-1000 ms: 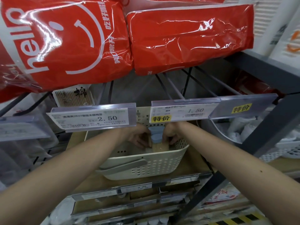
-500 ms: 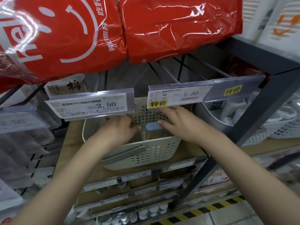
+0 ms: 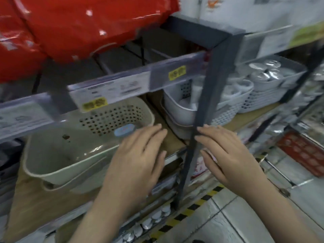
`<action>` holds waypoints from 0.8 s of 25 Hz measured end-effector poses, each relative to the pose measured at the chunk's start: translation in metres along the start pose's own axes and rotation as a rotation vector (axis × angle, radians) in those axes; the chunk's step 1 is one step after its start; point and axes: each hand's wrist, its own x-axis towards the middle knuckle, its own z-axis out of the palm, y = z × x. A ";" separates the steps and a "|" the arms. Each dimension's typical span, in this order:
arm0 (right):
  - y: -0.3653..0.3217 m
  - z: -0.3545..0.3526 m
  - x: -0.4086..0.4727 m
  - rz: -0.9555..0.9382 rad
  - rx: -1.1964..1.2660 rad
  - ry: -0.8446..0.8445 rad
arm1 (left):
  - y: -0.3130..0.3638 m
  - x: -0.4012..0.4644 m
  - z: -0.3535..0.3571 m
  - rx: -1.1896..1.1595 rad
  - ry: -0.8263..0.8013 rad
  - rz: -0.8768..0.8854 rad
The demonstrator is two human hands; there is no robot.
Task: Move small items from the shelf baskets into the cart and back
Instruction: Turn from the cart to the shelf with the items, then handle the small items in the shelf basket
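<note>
A beige perforated basket (image 3: 52,165) stands on the wooden shelf at the left. Inside it, against its right wall, a small clear jar with a light blue lid (image 3: 124,130) stands upright. My left hand (image 3: 140,158) hovers in front of the basket's right end with straight fingers and holds nothing. My right hand (image 3: 226,153) is out in front of the dark grey shelf post, fingers straight and empty. The frame is blurred by motion.
The dark grey post (image 3: 201,123) runs between my hands. Right of it are white baskets (image 3: 177,109) with white packs, and a grey tray (image 3: 289,76) of wrapped items. Red bags (image 3: 78,27) lie on the upper shelf. Price rails (image 3: 108,88) hang above the basket. Striped floor tape (image 3: 201,202) marks the edge.
Both hands have come out of the beige basket and let go of the blue-lidded jar, which stays inside. The view has swung to the right.
</note>
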 end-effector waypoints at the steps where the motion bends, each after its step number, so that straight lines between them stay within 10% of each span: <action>1: 0.012 -0.006 -0.023 0.059 -0.021 -0.001 | 0.019 0.007 0.012 -0.032 -0.006 0.076; 6: 0.088 -0.040 -0.139 0.466 -0.043 -0.064 | 0.125 0.058 0.095 -0.195 -0.138 0.355; 13: 0.182 -0.082 -0.306 1.148 -0.057 -0.148 | 0.267 0.126 0.228 -0.481 -0.403 0.301; 20: 0.256 -0.084 -0.360 1.324 0.107 -0.258 | 0.317 0.172 0.315 -0.490 -0.686 0.193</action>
